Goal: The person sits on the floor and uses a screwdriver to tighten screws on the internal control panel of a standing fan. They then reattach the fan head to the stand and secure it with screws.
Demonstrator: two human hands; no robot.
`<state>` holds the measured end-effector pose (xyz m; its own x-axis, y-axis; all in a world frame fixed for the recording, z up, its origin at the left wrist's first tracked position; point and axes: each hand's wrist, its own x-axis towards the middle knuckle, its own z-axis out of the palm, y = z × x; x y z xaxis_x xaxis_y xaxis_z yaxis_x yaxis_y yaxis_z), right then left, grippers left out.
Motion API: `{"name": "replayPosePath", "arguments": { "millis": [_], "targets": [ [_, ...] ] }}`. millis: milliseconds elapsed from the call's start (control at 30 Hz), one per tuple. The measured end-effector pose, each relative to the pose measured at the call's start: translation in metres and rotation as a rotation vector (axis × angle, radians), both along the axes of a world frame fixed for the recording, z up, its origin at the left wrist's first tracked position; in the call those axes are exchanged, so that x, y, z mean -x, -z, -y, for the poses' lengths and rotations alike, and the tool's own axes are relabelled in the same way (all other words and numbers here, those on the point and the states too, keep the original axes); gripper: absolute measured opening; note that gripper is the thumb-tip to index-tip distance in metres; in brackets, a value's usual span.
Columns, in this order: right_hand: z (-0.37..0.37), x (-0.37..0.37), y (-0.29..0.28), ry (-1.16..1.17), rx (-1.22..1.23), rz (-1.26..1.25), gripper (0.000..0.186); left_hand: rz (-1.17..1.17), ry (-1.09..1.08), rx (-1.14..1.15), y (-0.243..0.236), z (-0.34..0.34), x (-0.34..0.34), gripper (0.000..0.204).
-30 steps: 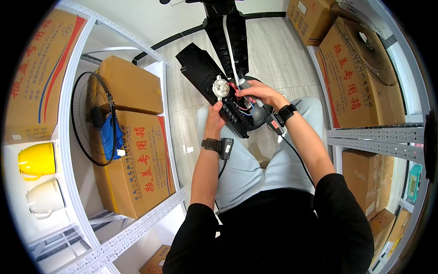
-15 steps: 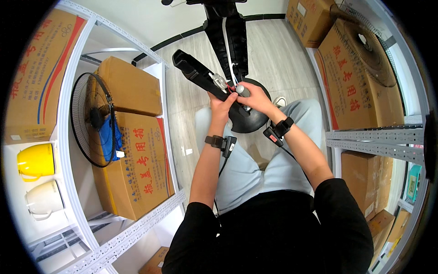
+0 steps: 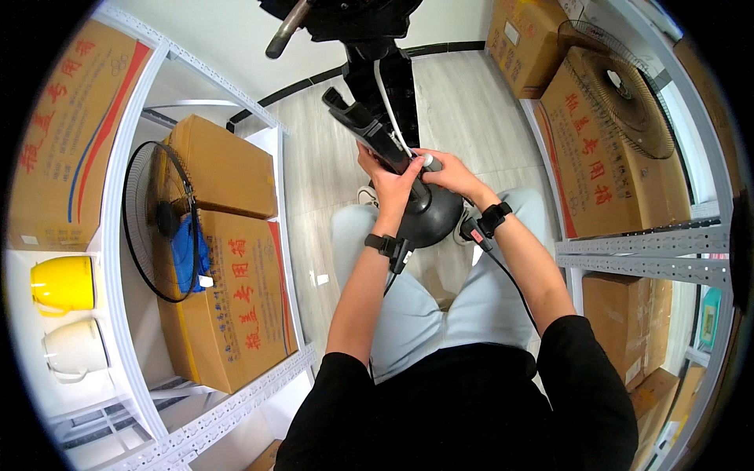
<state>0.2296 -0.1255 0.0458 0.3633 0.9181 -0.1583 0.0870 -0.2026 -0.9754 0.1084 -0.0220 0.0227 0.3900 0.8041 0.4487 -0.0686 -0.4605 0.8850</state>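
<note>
Black plastic forms the long, trough-shaped housing point(image 3: 355, 119) held in front of the person's knees, slanting from the upper left down toward both hands. The left hand point(image 3: 388, 180) is curled around its lower end, fingers on the far side and thumb stretched across toward the right. The right hand point(image 3: 452, 174) pinches a grey cylindrical handle point(image 3: 432, 162) between thumb and fingers, just beside the housing's lower end; whatever lies at its far tip is hidden. Each wrist wears a dark strap with a small cabled box.

Past the housing, a white cable point(image 3: 383, 90) runs down along a black column point(image 3: 404, 94) toward the hands. Below them, a round black base point(image 3: 430, 218) rests on the grey wood-look floor point(image 3: 463, 102), between the person's shoes. At the top edge stands a larger black assembly point(image 3: 353, 20) with a metal rod point(image 3: 287, 31) jutting from it.

On the left shelving point(image 3: 236, 407), a black wire fan grille point(image 3: 166, 218) leans against cardboard cartons point(image 3: 228, 306), a blue cloth-like piece point(image 3: 187, 255) behind it; a yellow mug point(image 3: 63, 282) and a white mug point(image 3: 76, 349) sit nearby. Another wire grille point(image 3: 632, 98) rests against a carton point(image 3: 601, 177) at right.
</note>
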Motion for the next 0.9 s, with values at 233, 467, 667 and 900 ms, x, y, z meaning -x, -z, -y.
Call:
{"name": "replayPosePath", "arguments": {
  "millis": [233,467,667,900],
  "targets": [
    [0.004,-0.006,-0.003,0.013,0.05,-0.045,0.058,-0.047,-0.096,0.006,-0.019,0.009,-0.011,0.117],
    [-0.004,-0.011,0.029,0.073,-0.099,-0.247,0.062,0.024,-0.174,0.099,-0.033,0.017,-0.03,0.116],
    [0.001,-0.014,0.025,0.224,-0.131,-0.214,0.061,-0.031,-0.242,0.057,-0.037,0.021,-0.037,0.116],
    [-0.005,-0.019,0.04,0.348,-0.123,-0.25,0.047,-0.028,-0.273,0.04,-0.041,0.022,-0.04,0.116]
  ]
}}
